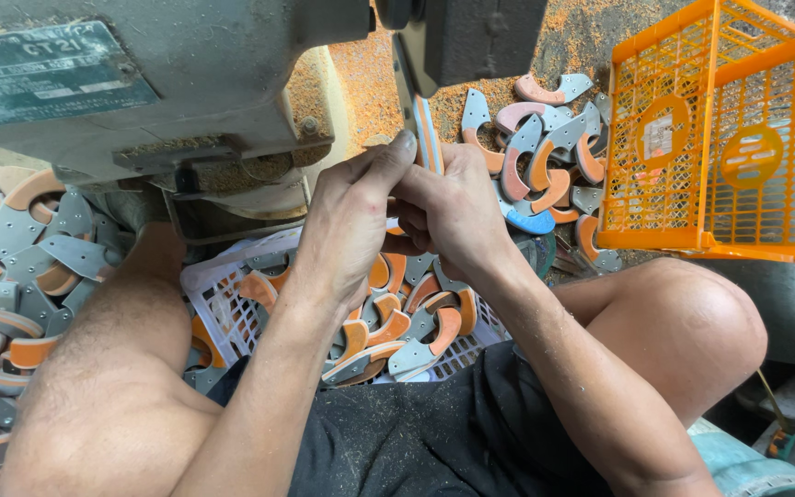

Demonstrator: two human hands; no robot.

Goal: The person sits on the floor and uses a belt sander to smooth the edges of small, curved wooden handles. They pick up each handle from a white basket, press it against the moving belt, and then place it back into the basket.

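Together we pinch the flat orange-edged piece [429,138] upright, left hand [347,216] and right hand [453,212] touching, long axis pointing up toward the machine [186,83]

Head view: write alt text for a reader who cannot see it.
Both hands, left hand and right hand, hold a thin orange-edged piece up against a grey-green machine. A white basket of curved orange-and-grey pieces sits between the person's knees; an orange basket lies on its side to the right, beside a loose pile of pieces.
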